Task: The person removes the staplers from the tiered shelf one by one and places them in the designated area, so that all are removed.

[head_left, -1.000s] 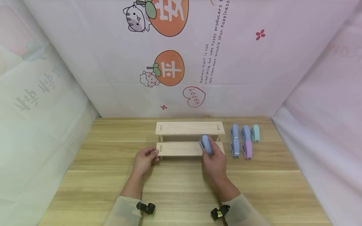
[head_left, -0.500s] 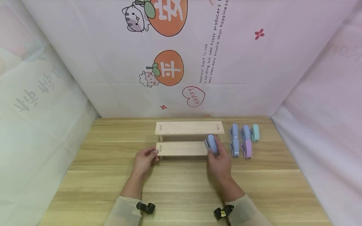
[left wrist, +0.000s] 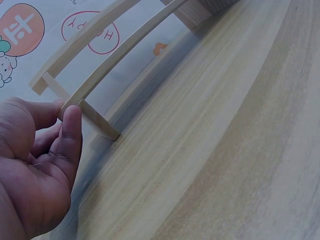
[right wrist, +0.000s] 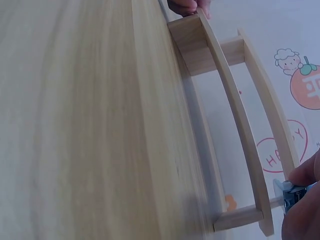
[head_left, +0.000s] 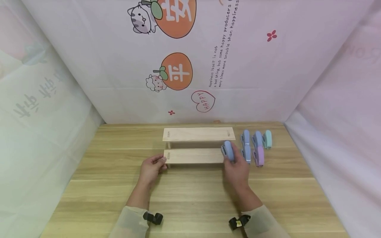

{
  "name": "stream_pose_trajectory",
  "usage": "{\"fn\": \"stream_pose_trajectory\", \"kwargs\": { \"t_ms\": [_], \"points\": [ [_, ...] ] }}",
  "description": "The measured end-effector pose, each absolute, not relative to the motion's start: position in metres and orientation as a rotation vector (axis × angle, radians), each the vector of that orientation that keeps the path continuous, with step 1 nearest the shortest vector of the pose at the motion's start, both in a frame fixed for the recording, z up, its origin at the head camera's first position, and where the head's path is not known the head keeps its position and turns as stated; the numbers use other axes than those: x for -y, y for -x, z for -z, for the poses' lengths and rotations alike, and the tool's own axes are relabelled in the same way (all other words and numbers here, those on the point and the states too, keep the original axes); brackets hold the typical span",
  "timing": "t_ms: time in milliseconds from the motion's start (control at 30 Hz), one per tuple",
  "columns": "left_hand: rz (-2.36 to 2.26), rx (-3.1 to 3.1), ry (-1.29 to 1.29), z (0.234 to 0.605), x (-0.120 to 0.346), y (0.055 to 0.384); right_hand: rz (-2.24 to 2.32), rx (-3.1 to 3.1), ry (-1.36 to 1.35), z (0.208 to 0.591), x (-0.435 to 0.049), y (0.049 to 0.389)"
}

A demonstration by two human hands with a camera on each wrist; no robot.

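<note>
A two-tier light wooden rack (head_left: 193,156) stands on the table in the head view. At the left end of its lower board, my left hand (head_left: 150,170) pinches the board's edge between thumb and fingers; the left wrist view shows this grip closely. My right hand (head_left: 237,170) holds a blue mini stapler (head_left: 227,151) over the right end of the lower board. Whether the stapler touches the board I cannot tell. In the right wrist view the right fingers hide most of the stapler (right wrist: 288,196), beside the rack's far end.
Right of the rack lie several similar staplers: blue ones (head_left: 245,138), a purple one (head_left: 259,156) and a green one (head_left: 267,139). A printed cloth (head_left: 244,66) hangs behind the wooden table (head_left: 190,198), and pale cloth walls (head_left: 336,125) flank both sides.
My right hand has moved to the right with the blue stapler, along the lower board to its right end. The left hand keeps its place on the rack.
</note>
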State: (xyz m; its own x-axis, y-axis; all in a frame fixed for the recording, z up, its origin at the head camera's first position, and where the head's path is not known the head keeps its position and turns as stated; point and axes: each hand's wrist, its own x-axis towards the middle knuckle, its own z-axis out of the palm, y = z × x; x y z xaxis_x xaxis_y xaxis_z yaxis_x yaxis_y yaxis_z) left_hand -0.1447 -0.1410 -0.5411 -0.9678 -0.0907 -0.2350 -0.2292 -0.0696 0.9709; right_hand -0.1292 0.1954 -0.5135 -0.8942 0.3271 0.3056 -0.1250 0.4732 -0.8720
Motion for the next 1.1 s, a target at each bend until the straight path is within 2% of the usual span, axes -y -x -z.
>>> {"fn": "stream_pose_trajectory", "kwargs": {
  "t_ms": [1100],
  "points": [
    [-2.188,-2.073,0.383,0.541,0.140,0.145,-1.336,2.182,0.206,0.509,-0.232,0.130]
  ]
}}
